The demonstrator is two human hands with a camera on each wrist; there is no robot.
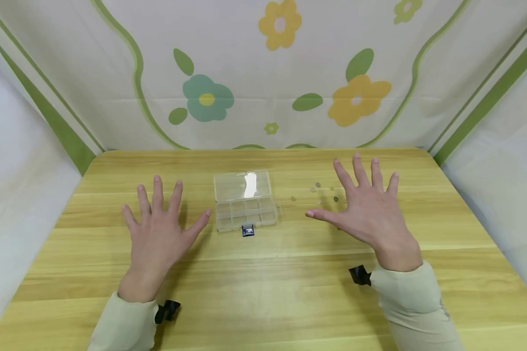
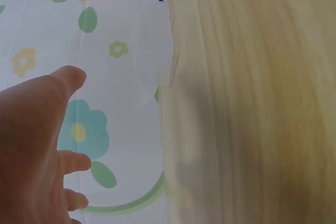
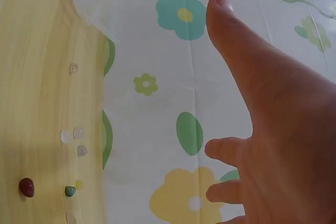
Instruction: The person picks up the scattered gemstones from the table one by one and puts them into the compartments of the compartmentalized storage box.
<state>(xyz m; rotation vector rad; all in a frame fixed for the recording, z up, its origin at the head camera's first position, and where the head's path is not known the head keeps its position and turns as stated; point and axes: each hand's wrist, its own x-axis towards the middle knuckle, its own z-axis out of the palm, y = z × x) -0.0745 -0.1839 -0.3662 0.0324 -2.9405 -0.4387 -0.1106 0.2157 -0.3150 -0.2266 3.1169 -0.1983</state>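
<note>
A clear plastic box (image 1: pixel 246 214) with small compartments lies on the table, its transparent lid (image 1: pixel 241 186) folded back. At the box's front edge is a small blue item (image 1: pixel 248 230). To its left, my left hand (image 1: pixel 158 239) hovers palm down, fingers spread, holding nothing. On the other side my right hand (image 1: pixel 371 214) is likewise spread and holds nothing, near several small stones. The right wrist view shows a dark red stone (image 3: pixel 27 187), a green stone (image 3: pixel 70 191) and a clear stone (image 3: pixel 65 136) on the wood.
The wooden table (image 1: pixel 263 292) reaches back to a white cloth (image 1: pixel 254 73) printed with flowers. White cloth also hangs at both sides. Black straps with small mounts (image 1: pixel 169 310) are at both sleeve cuffs.
</note>
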